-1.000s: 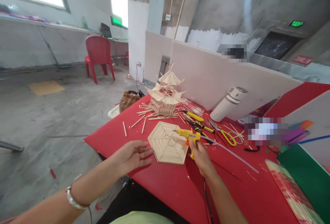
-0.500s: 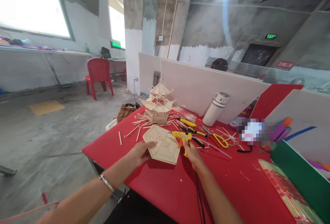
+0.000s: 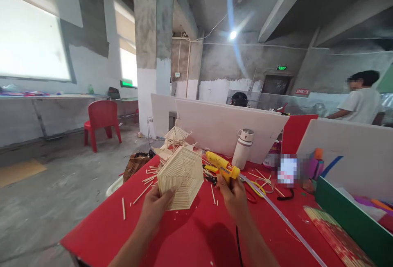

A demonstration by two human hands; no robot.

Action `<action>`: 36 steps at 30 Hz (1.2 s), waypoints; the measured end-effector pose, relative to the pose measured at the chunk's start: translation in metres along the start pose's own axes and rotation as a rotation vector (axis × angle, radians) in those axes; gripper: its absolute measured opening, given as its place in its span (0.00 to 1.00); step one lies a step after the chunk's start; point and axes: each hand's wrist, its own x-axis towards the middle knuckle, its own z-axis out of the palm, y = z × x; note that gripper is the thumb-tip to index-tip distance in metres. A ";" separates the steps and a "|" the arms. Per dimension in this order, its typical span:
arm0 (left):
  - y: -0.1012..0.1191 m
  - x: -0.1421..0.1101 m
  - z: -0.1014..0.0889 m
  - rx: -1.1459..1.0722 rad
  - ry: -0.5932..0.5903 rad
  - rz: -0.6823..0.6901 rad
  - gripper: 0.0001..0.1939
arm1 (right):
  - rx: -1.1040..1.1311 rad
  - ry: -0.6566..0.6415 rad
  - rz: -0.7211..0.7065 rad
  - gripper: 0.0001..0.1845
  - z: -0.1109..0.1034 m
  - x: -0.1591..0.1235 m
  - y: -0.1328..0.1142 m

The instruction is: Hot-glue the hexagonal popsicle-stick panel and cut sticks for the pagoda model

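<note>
My left hand (image 3: 158, 201) grips the lower left edge of a hexagonal panel (image 3: 184, 177) made of thin wooden sticks, its thumb on the face. The panel is tilted up above the table with its ringed stick pattern towards me. In my right hand (image 3: 232, 193) is a yellow hot glue gun (image 3: 222, 165), nozzle pointing left towards the panel's upper right edge but apart from it. A long clear glue stick (image 3: 282, 218) trails out of its back. Behind the panel, and partly hidden by it, stands a pagoda model (image 3: 176, 134) of wooden sticks.
Loose sticks (image 3: 123, 208) lie about the red table (image 3: 172, 242). Pliers and scissors (image 3: 258, 189) sit behind my right hand. Further back are a white flask (image 3: 243, 148) and a white partition (image 3: 211, 121). A green box (image 3: 346, 205) stands right; a person (image 3: 360, 101) is beyond.
The panel has been raised and tilted up towards me. My right hand has lifted the glue gun and turned it, so its back end now faces me. The view has shifted right and up.
</note>
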 end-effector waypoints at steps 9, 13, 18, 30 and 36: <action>0.013 0.038 0.011 0.100 -0.087 0.223 0.20 | -0.112 0.026 -0.201 0.24 0.018 0.045 -0.019; 0.009 0.055 0.018 0.129 -0.088 0.201 0.24 | -0.106 0.022 -0.194 0.24 0.019 0.054 -0.016; 0.001 0.076 0.018 0.208 -0.104 0.198 0.24 | -0.163 -0.054 -0.148 0.20 0.016 0.062 -0.011; -0.021 0.065 0.010 0.389 -0.106 0.244 0.17 | -0.270 -0.217 -0.042 0.20 0.007 0.059 -0.003; -0.017 0.064 0.006 0.384 -0.025 0.256 0.17 | -0.230 -0.158 -0.067 0.19 0.001 0.065 -0.005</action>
